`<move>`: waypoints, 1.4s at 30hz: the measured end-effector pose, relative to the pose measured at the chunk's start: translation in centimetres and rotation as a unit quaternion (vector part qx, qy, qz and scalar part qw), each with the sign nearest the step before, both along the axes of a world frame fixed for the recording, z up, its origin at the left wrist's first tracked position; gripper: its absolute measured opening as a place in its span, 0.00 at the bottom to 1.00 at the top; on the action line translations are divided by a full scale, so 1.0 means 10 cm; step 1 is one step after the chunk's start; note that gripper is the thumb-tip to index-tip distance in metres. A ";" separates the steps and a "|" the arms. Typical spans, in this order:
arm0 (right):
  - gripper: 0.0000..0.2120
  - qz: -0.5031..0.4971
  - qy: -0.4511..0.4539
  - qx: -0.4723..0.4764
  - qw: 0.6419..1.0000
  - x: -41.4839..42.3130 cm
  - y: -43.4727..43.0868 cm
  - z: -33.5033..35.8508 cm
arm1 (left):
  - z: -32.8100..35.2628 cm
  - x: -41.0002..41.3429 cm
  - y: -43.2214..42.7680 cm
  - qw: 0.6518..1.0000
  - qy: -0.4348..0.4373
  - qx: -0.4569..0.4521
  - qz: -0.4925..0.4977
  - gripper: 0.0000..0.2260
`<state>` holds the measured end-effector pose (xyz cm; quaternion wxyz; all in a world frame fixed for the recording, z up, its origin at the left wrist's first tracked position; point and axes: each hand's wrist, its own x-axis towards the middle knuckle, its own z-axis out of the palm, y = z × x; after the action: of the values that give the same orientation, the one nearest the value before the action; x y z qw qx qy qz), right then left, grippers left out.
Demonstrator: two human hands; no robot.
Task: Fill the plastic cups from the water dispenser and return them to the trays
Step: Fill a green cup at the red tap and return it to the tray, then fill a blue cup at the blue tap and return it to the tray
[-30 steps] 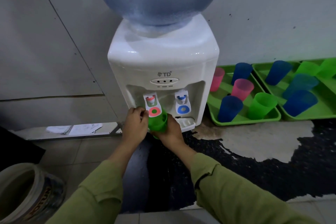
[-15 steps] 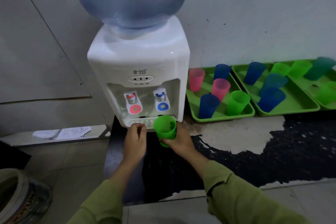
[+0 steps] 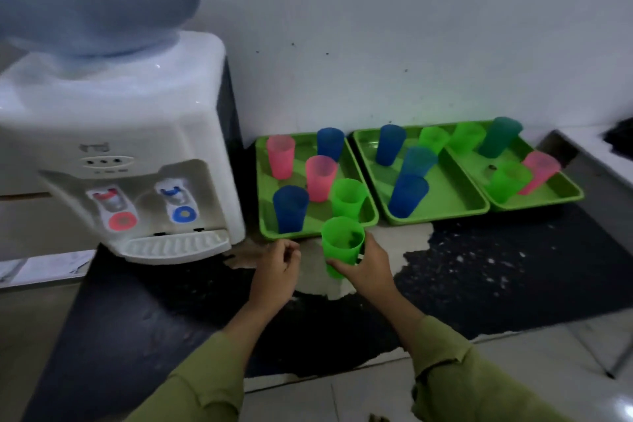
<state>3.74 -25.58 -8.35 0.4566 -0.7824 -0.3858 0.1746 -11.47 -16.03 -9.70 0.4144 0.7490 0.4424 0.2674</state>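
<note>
Fingers (image 3: 337, 265) of the right hand (image 3: 368, 267) curl round the lower wall of a green cup (image 3: 342, 241), thumb against its right side. They hold it upright just in front of the near edge of the left tray (image 3: 284, 235), by that tray's near right corner. Beside it the left hand (image 3: 277, 267) hangs with fingers loosely curled, gripping nothing.

The cup is well clear of the water dispenser (image 3: 120, 134) and looks ready to be set down, though I cannot tell whether it holds water. The left tray carries 5 cups (image 3: 291, 209), and the middle tray (image 3: 445, 214) and right tray (image 3: 534, 204) carry others. Their fill is hidden, so how many remain is unclear.

On the dispenser's front, a small logo above 3 lights is too blurred to read. Its taps bear a red disc (image 3: 122, 220) and a blue disc (image 3: 185, 214).
</note>
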 end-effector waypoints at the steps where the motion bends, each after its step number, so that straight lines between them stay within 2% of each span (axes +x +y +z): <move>1: 0.31 0.001 -0.007 -0.006 1.000 0.16 -0.07 -0.01 | 0.00 0.16 -0.06 1.000 0.005 -0.006 -0.022 0.03; 7: 0.30 0.004 -0.012 -0.020 1.000 1.12 -0.45 -0.07 | 0.05 1.09 -0.33 0.994 0.041 0.036 -0.091 0.10; 12: 0.30 -0.008 -0.041 -0.037 0.998 1.75 -0.66 -0.02 | 0.12 1.63 -0.43 0.991 0.064 0.056 -0.104 0.18; 17: 0.29 -0.045 -0.053 -0.027 0.997 2.27 -0.69 0.11 | 0.11 1.99 -0.43 0.986 0.110 0.045 -0.117 0.23; 21: 0.31 -0.055 -0.053 -0.009 0.997 2.57 -0.55 0.18 | 0.07 2.12 -0.40 0.983 0.149 -0.013 -0.103 0.26; 26: 0.32 -0.066 -0.042 0.006 0.997 2.82 -0.33 0.12 | 0.03 2.19 -0.41 0.982 0.166 -0.035 -0.079 0.26; 35: 0.35 -0.091 0.007 -0.065 0.994 3.04 -0.11 -0.20 | -0.01 2.26 -0.41 0.984 0.168 -0.026 -0.046 0.23; 42: 0.34 -0.096 0.019 -0.065 0.993 3.06 -0.10 -0.28 | 0.01 2.32 -0.39 0.975 0.216 0.027 -0.035 0.21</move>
<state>34.37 -26.60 -11.18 0.4264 -0.8406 -0.2882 0.1692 11.74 -19.89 -9.57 0.2972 0.8154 0.4873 0.0961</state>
